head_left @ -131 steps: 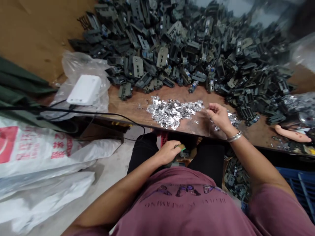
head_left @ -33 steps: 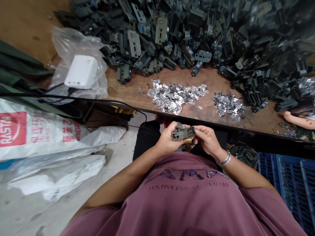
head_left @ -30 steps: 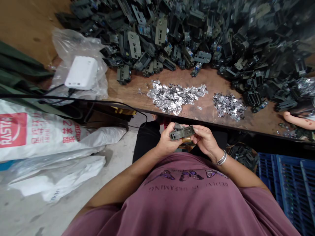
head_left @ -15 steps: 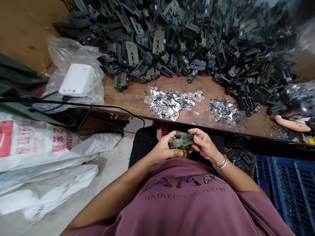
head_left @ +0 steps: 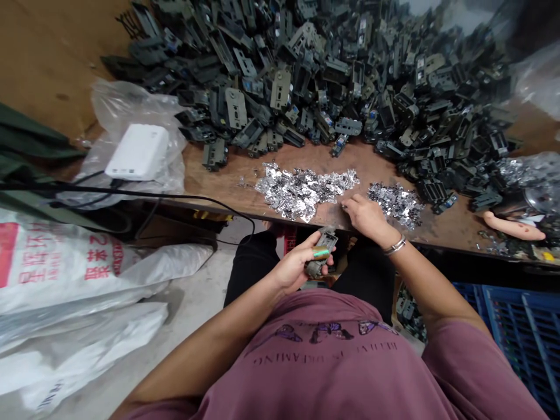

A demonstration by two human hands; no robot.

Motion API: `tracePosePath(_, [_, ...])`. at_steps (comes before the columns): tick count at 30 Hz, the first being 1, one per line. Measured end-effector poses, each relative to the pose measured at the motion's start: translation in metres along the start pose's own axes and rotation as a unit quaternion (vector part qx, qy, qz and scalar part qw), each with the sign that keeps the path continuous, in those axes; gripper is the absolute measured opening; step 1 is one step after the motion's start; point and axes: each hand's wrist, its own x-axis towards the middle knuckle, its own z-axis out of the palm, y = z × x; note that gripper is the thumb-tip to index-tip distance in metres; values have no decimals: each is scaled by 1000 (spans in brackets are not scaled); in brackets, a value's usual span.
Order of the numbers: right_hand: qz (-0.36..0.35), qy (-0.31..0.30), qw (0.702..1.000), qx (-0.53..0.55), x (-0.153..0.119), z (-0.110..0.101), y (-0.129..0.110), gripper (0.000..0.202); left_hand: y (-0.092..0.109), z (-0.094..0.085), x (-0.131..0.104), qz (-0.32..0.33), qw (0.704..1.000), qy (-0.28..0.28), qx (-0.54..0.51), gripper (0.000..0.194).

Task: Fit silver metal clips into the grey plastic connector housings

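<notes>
My left hand (head_left: 300, 262) is closed around a dark grey-green plastic housing (head_left: 327, 238) with an open slot, held tilted just below the table's front edge. A tan wrap with a green glint (head_left: 321, 252) covers that hand's thumb. My right hand (head_left: 366, 217), with a silver bracelet at the wrist, rests at the tabletop with its fingertips pinched together. Whatever lies under those fingertips is too small to make out. To their left spreads a larger pile of shiny metal plates (head_left: 301, 192); a smaller pile of metal pieces (head_left: 400, 204) lies just to their right.
A large heap of similar plastic housings (head_left: 280, 87) covers the back of the wooden table (head_left: 210, 189). At left a white box (head_left: 137, 151) sits on clear plastic, with a black cable (head_left: 192, 197) crossing the front edge. Blue crates (head_left: 520, 326) stand low at right, printed sacks (head_left: 87, 251) at left.
My right hand has left the housing and moved up onto the table between the two metal piles. The left hand keeps the housing, now turned more upright.
</notes>
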Motion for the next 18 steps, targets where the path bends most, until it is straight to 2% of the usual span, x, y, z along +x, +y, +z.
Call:
tracePosePath(2, [-16, -33, 998, -59, 6, 2, 4, 20, 1, 3, 3, 11, 1000, 20, 10, 34])
tracePosePath(3, [-22, -27, 997, -67, 5, 1, 3, 19, 1, 3, 5, 17, 999, 40, 16, 31])
tracePosePath(5, [-24, 23, 999, -40, -1, -1, -2, 16, 1, 3, 9, 22, 996, 86, 31, 29])
tracePosePath(7, [-24, 89, 994, 51, -11, -4, -14, 18, 0, 2, 12, 27, 992, 117, 45, 29])
tracePosePath(10, [-20, 153, 957, 245, -29, -6, -40, 22, -3, 2, 15, 59, 991, 107, 59, 32])
tracePosePath(12, [5, 176, 931, 321, -38, -4, -58, 18, -6, 1, 15, 94, 989, 86, 78, 32])
tracePosePath(15, [20, 201, 922, 330, -46, 2, -75, 8, -10, 0, 14, 146, 977, 67, 138, 35])
tracePosePath(18, [-17, 212, 925, 316, -48, 4, -80, 4, -10, 0, 12, 173, 959, 72, 212, 36])
